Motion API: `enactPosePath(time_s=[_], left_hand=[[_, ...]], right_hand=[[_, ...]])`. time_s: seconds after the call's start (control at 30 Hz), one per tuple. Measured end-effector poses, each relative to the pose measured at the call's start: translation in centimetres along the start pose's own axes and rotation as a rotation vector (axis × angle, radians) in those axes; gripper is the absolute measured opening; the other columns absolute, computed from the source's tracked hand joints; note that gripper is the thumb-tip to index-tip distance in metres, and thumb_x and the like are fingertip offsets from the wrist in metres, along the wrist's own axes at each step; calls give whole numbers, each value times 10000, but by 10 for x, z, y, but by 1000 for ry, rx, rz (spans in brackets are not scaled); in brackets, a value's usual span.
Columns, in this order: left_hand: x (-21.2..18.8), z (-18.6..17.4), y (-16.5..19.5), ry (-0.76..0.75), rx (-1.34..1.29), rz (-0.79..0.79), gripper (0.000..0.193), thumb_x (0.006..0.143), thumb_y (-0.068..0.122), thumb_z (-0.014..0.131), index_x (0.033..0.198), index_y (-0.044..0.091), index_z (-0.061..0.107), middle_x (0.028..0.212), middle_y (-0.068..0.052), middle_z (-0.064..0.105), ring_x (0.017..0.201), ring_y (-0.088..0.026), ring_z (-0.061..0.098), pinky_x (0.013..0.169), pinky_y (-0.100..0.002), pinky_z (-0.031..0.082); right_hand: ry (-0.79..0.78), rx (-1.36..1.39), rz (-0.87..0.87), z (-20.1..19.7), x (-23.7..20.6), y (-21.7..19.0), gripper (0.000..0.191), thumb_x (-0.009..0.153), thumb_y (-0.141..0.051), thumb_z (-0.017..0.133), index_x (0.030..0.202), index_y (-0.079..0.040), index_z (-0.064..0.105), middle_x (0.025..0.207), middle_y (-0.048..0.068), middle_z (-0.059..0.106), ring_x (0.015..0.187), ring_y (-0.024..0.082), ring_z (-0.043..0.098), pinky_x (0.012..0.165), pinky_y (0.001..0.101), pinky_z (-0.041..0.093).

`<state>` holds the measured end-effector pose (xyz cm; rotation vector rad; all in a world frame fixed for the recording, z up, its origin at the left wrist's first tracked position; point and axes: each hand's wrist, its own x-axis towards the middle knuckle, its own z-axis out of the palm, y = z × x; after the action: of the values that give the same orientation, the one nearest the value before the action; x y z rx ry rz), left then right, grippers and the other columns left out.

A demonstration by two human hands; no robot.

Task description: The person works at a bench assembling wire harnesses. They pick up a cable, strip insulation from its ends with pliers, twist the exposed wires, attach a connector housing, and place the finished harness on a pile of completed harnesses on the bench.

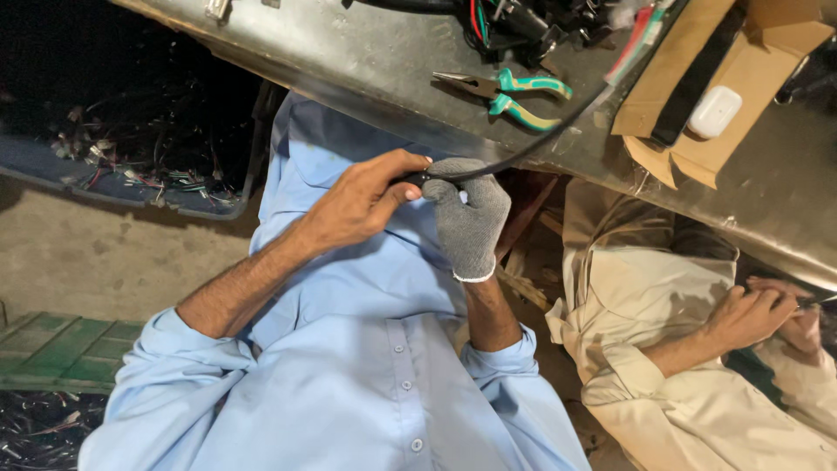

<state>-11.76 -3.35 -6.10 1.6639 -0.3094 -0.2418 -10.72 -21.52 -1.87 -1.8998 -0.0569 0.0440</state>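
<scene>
The person is holding a black cable (532, 146) with both hands in front of the chest. The left hand (362, 199), which is bare, is pinching the cable end between thumb and fingers, closed around it. The right hand (468, 214) is wearing a grey knitted glove and is also gripping the cable, directly beside the left one, so the two hands are nearly touching. From the gloved hand the cable is running up and away to the right, onto the metal counter (366, 61), toward a bundle of wires (514, 22) at the far edge.

I judge that the step in hand is work on the cable end itself: perhaps the person is pulling or twisting the covering, but the exact action is hidden between the fingers (the end is too small to see clearly). The next move seems to call for a firm hold with the glove while the bare fingers are doing the fine part.

Just beyond the hands, pliers (510, 92) with green handles are lying on the counter, within easy reach. Farther to the right an open cardboard box (697, 131) is resting, with a small white case (715, 112) on it. Well to the right of the gloved hand, another person in a beige shirt (645, 288) is busy with their own hands (758, 314).
</scene>
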Motion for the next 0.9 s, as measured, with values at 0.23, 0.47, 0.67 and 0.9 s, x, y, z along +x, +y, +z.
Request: enactPosePath(time_s=[0.23,0.47,0.67,0.9], left_hand=[[9,-5,-8,-229,-413,-317,295,1069,149,579,1334,45,500,1031,-171,539,908,-229,473,858,-337,415],[2,7,0,16,-75,-53,246,1115,207,530,1322,77,506,1021,-20,599,935,-97,563,834,-275,484],[16,-33,12,25,-377,-105,242,1155,242,497,1323,68,490,924,21,519,861,-62,518,789,-237,468],[9,-31,31,-25,-212,-241,459,952,243,712,1264,50,435,793,-13,543,705,-74,493,626,-259,422]], right_hand=[[-137,86,168,2,-6,39,234,873,21,727,1096,6,657,958,32,654,867,96,584,766,261,520],[-63,71,271,4,1,17,162,954,-81,695,1099,-11,688,901,40,688,801,94,610,710,273,522],[148,-1100,-680,-43,56,-28,806,647,-557,806,1131,71,657,1132,244,666,1073,434,589,927,505,443],[-102,-355,-94,-22,21,-2,229,926,-214,770,1014,-77,609,896,69,652,858,239,618,801,390,492]])
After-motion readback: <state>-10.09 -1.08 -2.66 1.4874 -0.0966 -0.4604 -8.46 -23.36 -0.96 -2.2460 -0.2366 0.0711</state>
